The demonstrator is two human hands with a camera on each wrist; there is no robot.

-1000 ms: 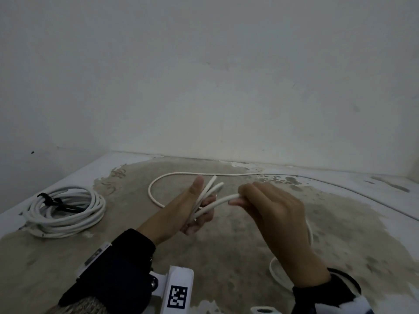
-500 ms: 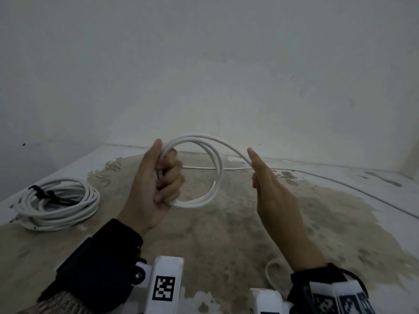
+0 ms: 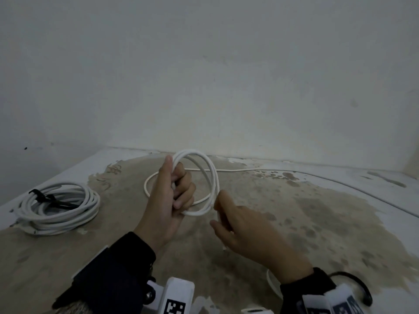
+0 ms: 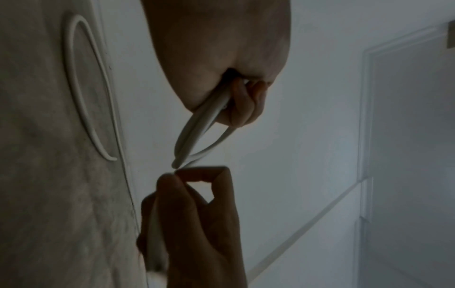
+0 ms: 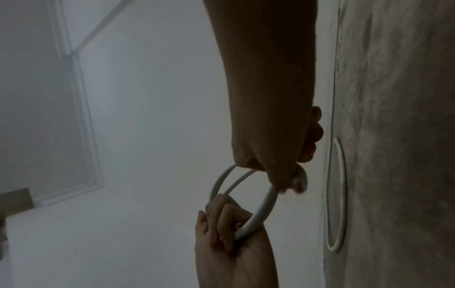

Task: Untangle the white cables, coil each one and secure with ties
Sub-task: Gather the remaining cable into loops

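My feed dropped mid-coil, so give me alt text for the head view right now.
The left hand grips a small coil of white cable held upright above the stained table, while the right hand pinches the same cable just below the coil. The cable's slack trails along the table's far edge, and a finished bundle with a black tie lies at left.

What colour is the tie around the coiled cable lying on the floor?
Black. The tie on the coiled cable shows best in the head view.
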